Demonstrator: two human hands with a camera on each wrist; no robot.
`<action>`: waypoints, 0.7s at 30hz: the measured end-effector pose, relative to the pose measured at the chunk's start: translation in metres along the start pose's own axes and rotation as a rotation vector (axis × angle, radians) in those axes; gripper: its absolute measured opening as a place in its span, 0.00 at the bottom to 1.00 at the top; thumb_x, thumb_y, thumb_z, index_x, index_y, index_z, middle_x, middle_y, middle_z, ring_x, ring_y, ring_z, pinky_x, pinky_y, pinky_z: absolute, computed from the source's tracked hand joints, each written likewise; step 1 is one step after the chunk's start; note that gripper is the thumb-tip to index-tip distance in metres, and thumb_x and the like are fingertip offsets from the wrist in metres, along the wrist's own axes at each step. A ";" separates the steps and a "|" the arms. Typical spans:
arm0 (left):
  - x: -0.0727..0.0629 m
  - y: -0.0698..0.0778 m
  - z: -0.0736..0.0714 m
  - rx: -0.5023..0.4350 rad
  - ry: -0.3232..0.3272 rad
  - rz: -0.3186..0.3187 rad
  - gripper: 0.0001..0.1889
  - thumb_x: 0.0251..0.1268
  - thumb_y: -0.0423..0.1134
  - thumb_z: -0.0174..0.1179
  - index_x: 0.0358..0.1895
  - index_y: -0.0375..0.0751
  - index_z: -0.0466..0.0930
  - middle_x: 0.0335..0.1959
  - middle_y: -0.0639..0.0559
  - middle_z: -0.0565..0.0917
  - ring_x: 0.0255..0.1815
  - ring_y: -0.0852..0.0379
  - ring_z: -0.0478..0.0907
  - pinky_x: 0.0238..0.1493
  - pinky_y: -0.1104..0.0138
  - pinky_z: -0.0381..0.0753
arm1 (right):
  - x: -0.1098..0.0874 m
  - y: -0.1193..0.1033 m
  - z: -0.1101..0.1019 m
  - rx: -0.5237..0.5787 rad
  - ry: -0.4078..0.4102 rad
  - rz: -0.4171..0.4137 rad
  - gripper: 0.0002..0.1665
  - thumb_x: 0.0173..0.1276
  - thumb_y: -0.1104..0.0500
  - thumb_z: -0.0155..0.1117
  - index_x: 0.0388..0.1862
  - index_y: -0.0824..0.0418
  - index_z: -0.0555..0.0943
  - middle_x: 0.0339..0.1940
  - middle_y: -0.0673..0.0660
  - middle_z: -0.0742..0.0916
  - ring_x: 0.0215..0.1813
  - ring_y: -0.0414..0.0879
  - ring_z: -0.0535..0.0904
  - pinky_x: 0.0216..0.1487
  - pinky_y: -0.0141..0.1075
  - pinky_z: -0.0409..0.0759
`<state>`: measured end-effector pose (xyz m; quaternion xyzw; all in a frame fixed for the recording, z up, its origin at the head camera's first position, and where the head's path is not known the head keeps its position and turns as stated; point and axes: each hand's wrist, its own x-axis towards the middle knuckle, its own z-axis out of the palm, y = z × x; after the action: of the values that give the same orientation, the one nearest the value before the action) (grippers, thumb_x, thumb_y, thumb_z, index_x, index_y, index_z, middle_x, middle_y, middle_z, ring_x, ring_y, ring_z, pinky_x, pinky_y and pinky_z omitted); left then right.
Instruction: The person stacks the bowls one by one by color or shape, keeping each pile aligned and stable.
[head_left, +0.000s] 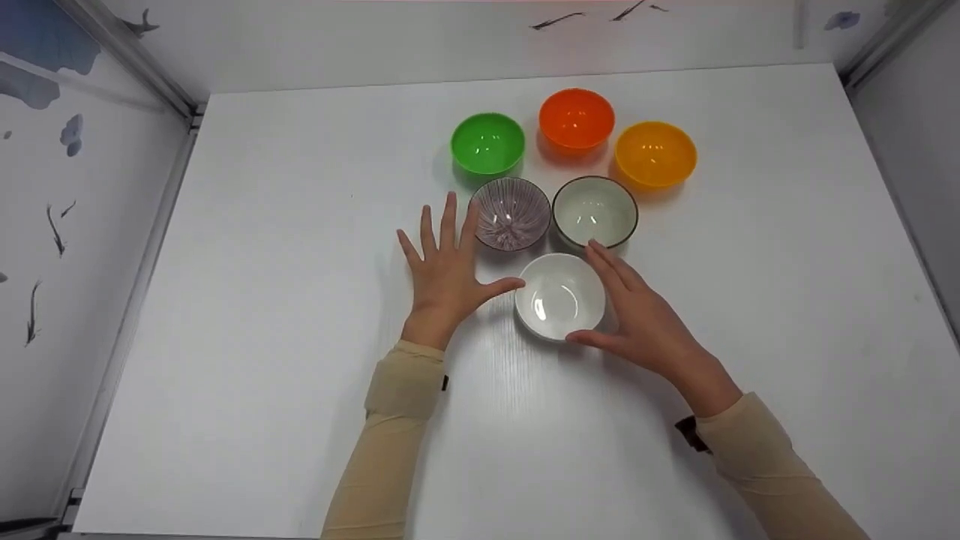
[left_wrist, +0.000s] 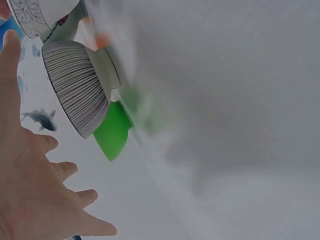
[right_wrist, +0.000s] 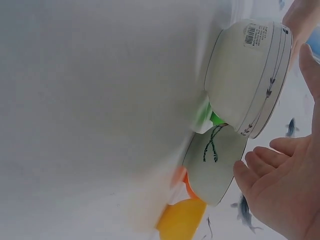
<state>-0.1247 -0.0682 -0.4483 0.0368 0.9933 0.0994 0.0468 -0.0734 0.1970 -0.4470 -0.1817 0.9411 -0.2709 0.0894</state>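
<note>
Between open hands, glossy round white bowl (head_left: 559, 297).

A staged recording booth: a white table (head_left: 262, 337) enclosed by white panel walls (head_left: 67, 187), metal frame post (head_left: 127, 56) at 10 o'clock.

White table (head_left: 262, 337), white walls (head_left: 375, 37) with ink-fish prints.

Bright, even light falls from above, and the white tabletop (head_left: 300, 337) shows only faint, soft shadows. The head view is sharp, with small glints in the bowls. Both wrist views are tilted and smeared with blur along the tabletop's surface.
</note>
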 end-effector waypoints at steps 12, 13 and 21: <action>0.000 0.001 0.001 0.014 -0.002 0.000 0.69 0.38 0.86 0.55 0.82 0.59 0.32 0.84 0.51 0.34 0.83 0.37 0.36 0.76 0.30 0.35 | -0.005 0.002 0.006 0.055 0.014 -0.002 0.70 0.51 0.40 0.80 0.83 0.49 0.46 0.83 0.57 0.58 0.80 0.57 0.59 0.75 0.57 0.66; 0.000 0.001 0.001 0.017 -0.001 -0.001 0.69 0.38 0.86 0.55 0.82 0.59 0.32 0.84 0.51 0.34 0.83 0.37 0.36 0.76 0.30 0.36 | -0.005 0.002 0.007 0.058 0.015 -0.004 0.70 0.51 0.40 0.80 0.83 0.50 0.46 0.83 0.57 0.59 0.80 0.57 0.59 0.75 0.57 0.66; 0.000 0.000 0.003 0.009 0.007 -0.009 0.68 0.39 0.86 0.55 0.82 0.59 0.33 0.84 0.50 0.36 0.83 0.37 0.38 0.77 0.31 0.37 | -0.005 0.001 0.012 0.151 0.020 0.013 0.69 0.50 0.44 0.82 0.83 0.49 0.49 0.81 0.58 0.61 0.78 0.58 0.62 0.75 0.59 0.66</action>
<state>-0.1247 -0.0679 -0.4514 0.0322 0.9940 0.0946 0.0434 -0.0661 0.1937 -0.4575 -0.1655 0.9200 -0.3422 0.0953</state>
